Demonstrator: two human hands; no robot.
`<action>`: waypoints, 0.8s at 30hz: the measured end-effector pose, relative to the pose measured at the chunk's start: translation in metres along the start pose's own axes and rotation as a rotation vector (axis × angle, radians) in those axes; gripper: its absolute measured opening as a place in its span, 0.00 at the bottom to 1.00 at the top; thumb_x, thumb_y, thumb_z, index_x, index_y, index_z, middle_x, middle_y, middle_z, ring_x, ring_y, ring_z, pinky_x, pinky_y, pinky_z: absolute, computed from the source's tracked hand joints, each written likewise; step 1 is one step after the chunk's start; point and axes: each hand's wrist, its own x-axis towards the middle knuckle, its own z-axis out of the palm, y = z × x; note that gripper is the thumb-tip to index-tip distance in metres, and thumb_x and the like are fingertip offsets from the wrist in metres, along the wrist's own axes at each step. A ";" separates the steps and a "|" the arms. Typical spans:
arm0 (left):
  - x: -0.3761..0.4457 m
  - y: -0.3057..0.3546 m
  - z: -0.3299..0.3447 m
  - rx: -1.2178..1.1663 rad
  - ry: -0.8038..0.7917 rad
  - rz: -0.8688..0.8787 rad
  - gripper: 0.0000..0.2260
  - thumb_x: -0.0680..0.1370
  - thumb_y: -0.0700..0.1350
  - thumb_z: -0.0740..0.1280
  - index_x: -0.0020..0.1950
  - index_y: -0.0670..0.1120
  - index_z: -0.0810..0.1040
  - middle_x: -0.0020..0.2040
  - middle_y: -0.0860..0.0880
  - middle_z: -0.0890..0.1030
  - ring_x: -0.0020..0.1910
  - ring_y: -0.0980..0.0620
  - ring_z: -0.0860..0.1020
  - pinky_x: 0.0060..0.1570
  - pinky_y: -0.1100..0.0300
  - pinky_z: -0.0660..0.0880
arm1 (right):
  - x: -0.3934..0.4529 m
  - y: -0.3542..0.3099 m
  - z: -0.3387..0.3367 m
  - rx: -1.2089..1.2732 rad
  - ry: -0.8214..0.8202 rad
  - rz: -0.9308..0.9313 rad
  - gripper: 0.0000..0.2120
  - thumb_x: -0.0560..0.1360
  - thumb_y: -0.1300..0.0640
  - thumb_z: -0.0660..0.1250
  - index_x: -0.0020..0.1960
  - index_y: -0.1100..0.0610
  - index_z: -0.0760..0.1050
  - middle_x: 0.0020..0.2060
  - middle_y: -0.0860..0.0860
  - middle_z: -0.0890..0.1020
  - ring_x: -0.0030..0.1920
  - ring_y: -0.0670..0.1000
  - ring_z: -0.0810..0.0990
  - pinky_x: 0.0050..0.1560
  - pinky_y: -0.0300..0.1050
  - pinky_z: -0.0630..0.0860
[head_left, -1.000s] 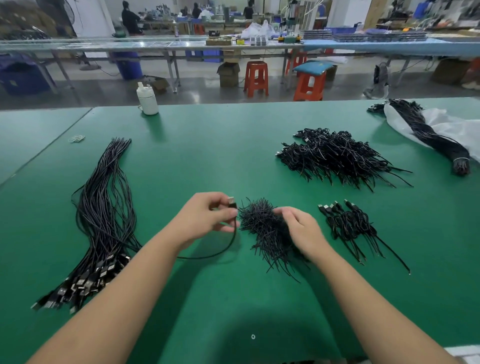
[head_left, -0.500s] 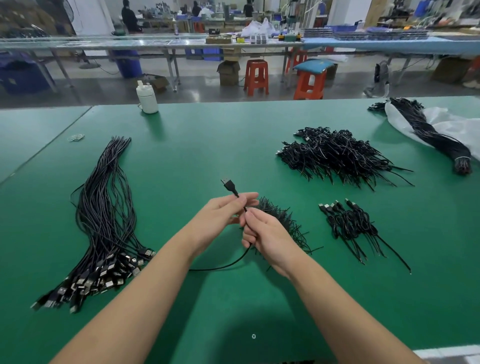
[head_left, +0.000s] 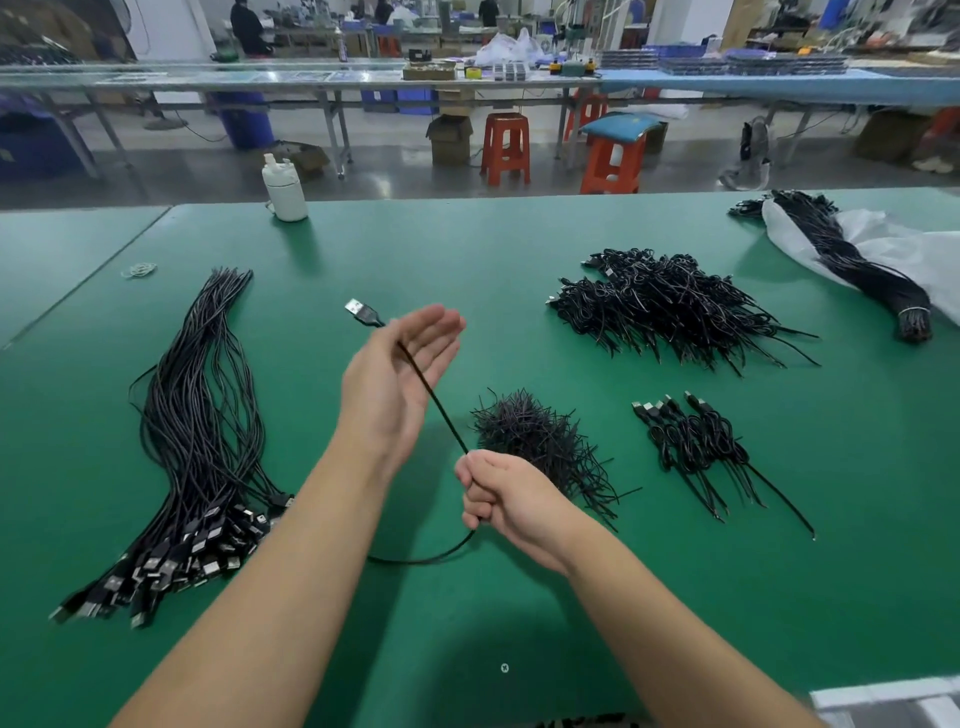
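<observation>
Centre frame, our right hand (head_left: 511, 499) grips the black cable (head_left: 434, 400). Our left hand (head_left: 395, 379) lies open, cable across it.

table (head_left: 467, 270): green | cable (head_left: 436, 410): black, silver plug | loose cable bundle (head_left: 197, 415): black, silver plug ends | twist-tie pile (head_left: 535, 441): black | bottle (head_left: 284, 189): white | stools (head_left: 506, 148): orange-red | plastic sheet (head_left: 893, 244): white
</observation>
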 end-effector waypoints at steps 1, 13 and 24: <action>0.001 0.009 -0.003 -0.080 -0.059 -0.053 0.19 0.82 0.44 0.54 0.50 0.39 0.83 0.49 0.41 0.85 0.53 0.45 0.84 0.52 0.55 0.81 | 0.000 0.001 -0.002 0.060 0.011 0.015 0.15 0.85 0.57 0.53 0.41 0.57 0.69 0.27 0.48 0.58 0.30 0.48 0.59 0.36 0.41 0.67; -0.032 -0.018 -0.040 1.045 -0.437 -0.566 0.16 0.85 0.44 0.56 0.56 0.37 0.81 0.55 0.40 0.84 0.52 0.47 0.84 0.59 0.49 0.78 | 0.009 -0.010 -0.018 -0.062 0.043 0.057 0.17 0.84 0.53 0.54 0.37 0.53 0.67 0.27 0.45 0.60 0.29 0.47 0.54 0.30 0.41 0.52; -0.031 -0.029 -0.057 1.136 -0.585 -0.331 0.13 0.85 0.47 0.57 0.49 0.53 0.80 0.64 0.60 0.78 0.67 0.66 0.71 0.72 0.66 0.61 | -0.003 -0.007 -0.014 -0.282 0.025 -0.019 0.18 0.85 0.54 0.53 0.38 0.55 0.70 0.28 0.49 0.59 0.29 0.47 0.56 0.32 0.42 0.54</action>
